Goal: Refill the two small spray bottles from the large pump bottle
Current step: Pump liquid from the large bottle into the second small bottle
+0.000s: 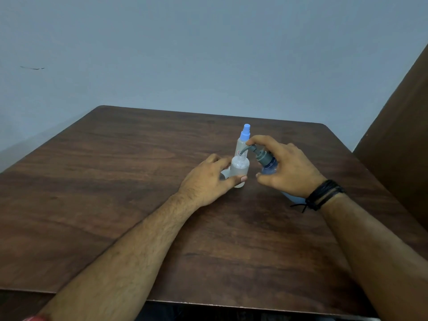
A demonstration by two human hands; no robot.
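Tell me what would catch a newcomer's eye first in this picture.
Two hands meet mid-table: the left hand steadies an uncapped small spray bottle, while the right hand tilts the large pump bottle so its spout points into that opening. Just behind stands a second spray bottle with its blue cap on.

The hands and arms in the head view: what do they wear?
Both forearms are bare, no sleeves, with dark hair. The right hand has a black corded wristband with loose ends at its wrist. The left hand wears nothing visible.
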